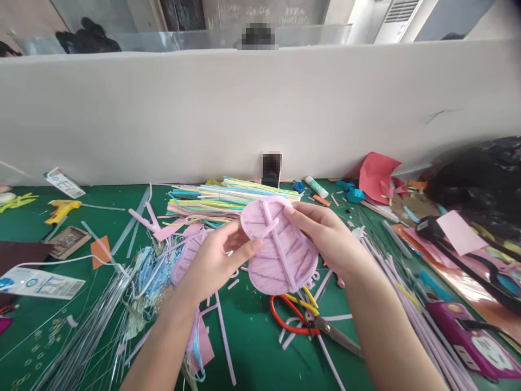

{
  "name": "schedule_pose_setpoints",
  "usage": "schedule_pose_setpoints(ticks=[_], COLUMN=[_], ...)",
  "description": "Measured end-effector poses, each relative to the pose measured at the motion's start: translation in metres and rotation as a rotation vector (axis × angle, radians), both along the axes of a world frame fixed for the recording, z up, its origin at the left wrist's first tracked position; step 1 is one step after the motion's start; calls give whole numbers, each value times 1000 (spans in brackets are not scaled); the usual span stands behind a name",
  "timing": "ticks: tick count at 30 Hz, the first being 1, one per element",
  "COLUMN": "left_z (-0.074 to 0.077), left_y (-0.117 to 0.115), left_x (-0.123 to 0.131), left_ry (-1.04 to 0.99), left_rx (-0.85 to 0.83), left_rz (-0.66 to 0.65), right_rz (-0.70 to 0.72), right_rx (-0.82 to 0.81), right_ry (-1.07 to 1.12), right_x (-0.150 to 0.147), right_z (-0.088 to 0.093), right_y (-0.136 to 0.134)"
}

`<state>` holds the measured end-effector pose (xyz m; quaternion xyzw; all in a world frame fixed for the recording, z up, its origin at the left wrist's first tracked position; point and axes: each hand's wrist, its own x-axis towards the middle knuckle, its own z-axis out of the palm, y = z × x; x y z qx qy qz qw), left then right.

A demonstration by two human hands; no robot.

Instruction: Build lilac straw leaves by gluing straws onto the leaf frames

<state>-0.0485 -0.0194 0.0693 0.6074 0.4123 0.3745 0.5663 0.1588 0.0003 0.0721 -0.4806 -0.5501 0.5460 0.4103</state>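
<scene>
Pinching the lilac piece (264,274) from opposite sides, left hand (222,255) and right hand (329,233) seemingly steady it; scissors (318,325) lie toward the tabletop's (252,347) near edge.

Soft, even light is washing across the green table (252,345), shadows falling faint; glare is flaring off the glossy orange sheet (452,282) at right. The lilac piece (280,252) is showing fairly sharp, the wide lens is stretching the edges, and pixel blocks are masking two far-centre patches.
</scene>
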Motion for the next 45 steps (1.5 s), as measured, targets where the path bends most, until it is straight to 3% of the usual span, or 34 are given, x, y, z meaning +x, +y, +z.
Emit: schedule_pose_setpoints(ticks=[4,9,13,17,22,26,30,33,35,41,43,45], left_z=[-4,-9,-7,5,20,23,-3,-32,-43,-30,-40,-64], left_y=[7,15,18,14,-16,-47,-57,-55,-53,-44,-48,-57], left_x=[3,1,-15,-36,-34,-15,17,42,51,39,44,55], left_ry=[21,16,63,457,922,982,925,1089,1085,975,947,974], left_rx=[-1,-54,-101,-67,204,404,639,575,487,409,406,337], left_rz=[133,160,-21,-224,-191,-387,-803,-956,-1030,-1015,-1040,-1019], right_rz=[-6,-34,-96,-139,-148,-151,-147,-159,-158,-132,-131,-128], right_rx=[96,158,162,142,131,171,173,161,150,163,165,169], right_ry=[-29,-49,-63,-53,-17,-30,-38,-60,-63,-104,-115,-130], right_x=[-4,-9,-11,-10,-8,-4,4,10,12,16,16,16], right_z=[-5,-9,-11,-16,-21,-24,-28,-31,-32,-34,-33,-32], right_y=[3,11,16,17,15,14,17,20,22,23,23,23])
